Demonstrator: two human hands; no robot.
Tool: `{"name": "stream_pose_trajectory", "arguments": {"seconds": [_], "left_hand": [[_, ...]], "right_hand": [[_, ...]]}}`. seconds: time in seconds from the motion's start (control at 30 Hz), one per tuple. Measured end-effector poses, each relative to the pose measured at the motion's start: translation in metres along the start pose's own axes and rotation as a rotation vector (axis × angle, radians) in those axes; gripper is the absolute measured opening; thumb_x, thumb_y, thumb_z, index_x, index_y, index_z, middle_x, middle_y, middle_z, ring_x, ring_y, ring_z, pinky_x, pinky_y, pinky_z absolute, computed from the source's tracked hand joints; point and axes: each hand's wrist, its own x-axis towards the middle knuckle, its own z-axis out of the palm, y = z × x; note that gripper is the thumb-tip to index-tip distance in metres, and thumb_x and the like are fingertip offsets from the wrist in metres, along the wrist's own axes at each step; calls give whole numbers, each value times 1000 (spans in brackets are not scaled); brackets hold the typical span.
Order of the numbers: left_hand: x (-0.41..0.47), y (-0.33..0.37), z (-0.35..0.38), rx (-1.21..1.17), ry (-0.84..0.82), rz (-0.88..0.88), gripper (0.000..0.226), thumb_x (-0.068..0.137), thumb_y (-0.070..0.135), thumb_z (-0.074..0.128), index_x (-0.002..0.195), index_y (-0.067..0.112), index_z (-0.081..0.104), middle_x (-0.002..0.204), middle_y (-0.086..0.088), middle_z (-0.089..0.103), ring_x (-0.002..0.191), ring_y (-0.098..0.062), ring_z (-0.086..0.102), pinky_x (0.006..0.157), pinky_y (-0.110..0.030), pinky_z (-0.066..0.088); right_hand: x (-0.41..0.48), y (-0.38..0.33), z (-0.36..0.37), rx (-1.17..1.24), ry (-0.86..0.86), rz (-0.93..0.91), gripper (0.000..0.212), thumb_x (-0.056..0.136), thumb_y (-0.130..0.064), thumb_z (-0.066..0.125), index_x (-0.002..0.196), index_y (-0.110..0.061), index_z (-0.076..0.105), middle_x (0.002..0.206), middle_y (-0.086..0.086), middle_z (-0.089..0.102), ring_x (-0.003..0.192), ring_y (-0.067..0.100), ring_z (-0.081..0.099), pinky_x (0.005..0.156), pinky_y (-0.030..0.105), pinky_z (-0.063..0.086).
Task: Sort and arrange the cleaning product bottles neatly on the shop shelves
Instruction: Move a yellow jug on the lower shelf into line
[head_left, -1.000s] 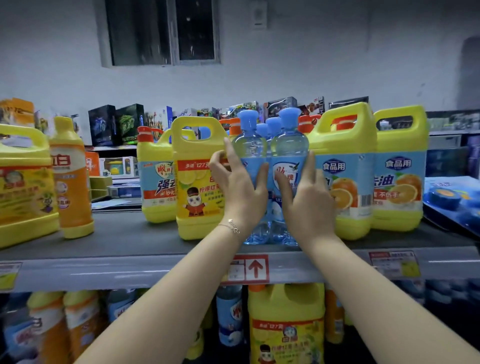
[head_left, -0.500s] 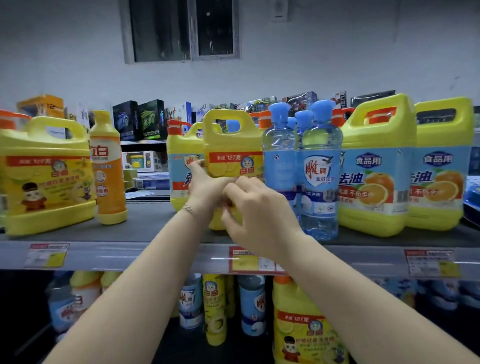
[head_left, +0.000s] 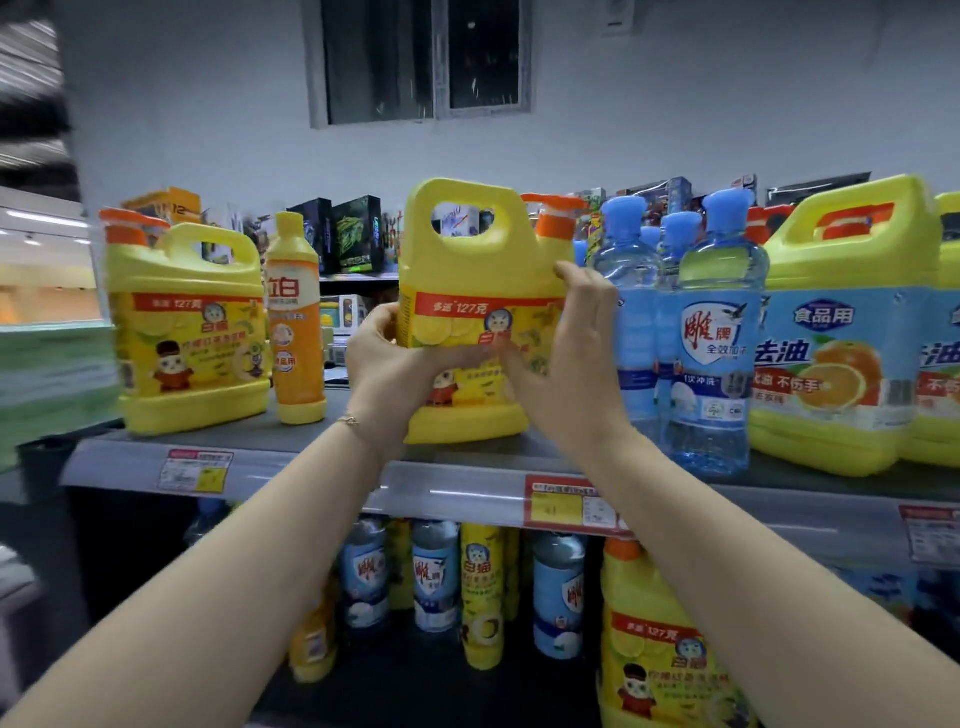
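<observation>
Yellow jug (head_left: 470, 291) with a built-in handle and an orange pump cap stands upright on the upper shelf (head_left: 322, 441), its base at the front part of the shelf board. Left hand (head_left: 387, 371) grips the jug's left side, fingers wrapped across the label front. Right hand (head_left: 563, 358) grips the jug's right side, thumb up at the shoulder, fingers closed against the label; the fingertips of both hands nearly meet at the label's middle. A thin bracelet (head_left: 349, 420) sits on the left wrist.

Left of the jug, apart from it: an orange bottle (head_left: 293, 322), upright, and beyond that a second yellow jug (head_left: 189, 332) of the same label. Right of the jug, just beside the right hand: clear blue-capped bottles (head_left: 714, 343) in a cluster, then a yellow-green jug (head_left: 836, 332) with an orange-fruit label.

Below the jug, on the lower shelf, stand mixed blue and yellow bottles (head_left: 483, 592), partly in shadow. Price tags (head_left: 569, 506) sit on the upper shelf's front edge.
</observation>
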Motion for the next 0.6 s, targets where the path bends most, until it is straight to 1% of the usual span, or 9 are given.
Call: {"name": "stream_pose_trajectory", "arguments": {"seconds": [0.07, 0.1, 0.17, 0.2, 0.27, 0.33, 0.47, 0.53, 0.6], "left_hand": [[-3, 8, -22, -16, 11, 41, 67, 42, 17, 97, 103, 15, 69, 93, 2, 77, 85, -13, 74, 73, -31, 60], [-3, 11, -30, -19, 19, 58, 65, 43, 14, 96, 102, 13, 69, 93, 2, 77, 85, -14, 74, 72, -31, 60], [-8, 23, -57, -27, 59, 80, 63, 46, 9, 94, 103, 11, 69, 93, 1, 77, 85, -15, 74, 69, -27, 59], [-11, 28, -64, -44, 47, 82, 62, 47, 7, 92, 105, 10, 68, 93, 0, 77, 85, -16, 74, 68, -25, 58], [-16, 34, -76, -49, 0, 95, 64, 49, 8, 90, 108, 7, 67, 95, -2, 77, 87, -18, 74, 68, -24, 57], [-24, 37, -83, -36, -43, 93, 69, 45, 13, 90, 110, 6, 66, 97, -4, 76, 89, -20, 74, 70, -26, 57], [-50, 40, -122, -5, -15, 38, 73, 39, 17, 94, 106, 14, 66, 101, -3, 76, 94, -23, 73, 77, -36, 58], [-67, 35, -141, 10, -7, 3, 71, 40, 16, 92, 106, 16, 66, 103, -4, 75, 95, -23, 72, 75, -37, 58], [-83, 25, -158, 13, -6, -25, 76, 34, 20, 95, 104, 16, 66, 101, -4, 76, 92, -24, 73, 70, -32, 58]], "right_hand": [[5, -9, 12, 136, 1, 149, 88, 77, -31, 77, 142, -2, 26, 141, 13, 30, 131, 18, 28, 108, 26, 30], [8, -12, 14, 209, -49, 212, 91, 76, -39, 76, 144, -7, 24, 142, 8, 33, 131, 17, 33, 109, 31, 33], [10, -29, 24, 481, -213, 282, 84, 77, -44, 74, 142, -15, 30, 130, -2, 52, 117, 11, 54, 100, 40, 48], [11, -32, 25, 591, -269, 285, 77, 78, -43, 74, 138, -17, 34, 120, -6, 61, 107, 8, 61, 92, 42, 52], [10, -38, 30, 705, -292, 244, 70, 78, -42, 73, 131, -16, 36, 109, -10, 66, 99, 8, 66, 87, 45, 55], [6, -46, 31, 736, -257, 193, 70, 75, -45, 72, 126, -17, 33, 108, -8, 66, 98, 10, 67, 84, 45, 55], [-17, -78, 41, 778, -253, 151, 70, 74, -49, 74, 122, -19, 32, 106, -8, 64, 96, 6, 66, 80, 40, 57], [-35, -90, 47, 853, -286, 158, 67, 75, -43, 75, 123, -18, 35, 107, -5, 65, 97, 10, 67, 80, 42, 57], [-56, -95, 53, 938, -310, 176, 66, 75, -31, 77, 125, -15, 37, 109, -2, 65, 99, 13, 67, 81, 43, 57]]}}
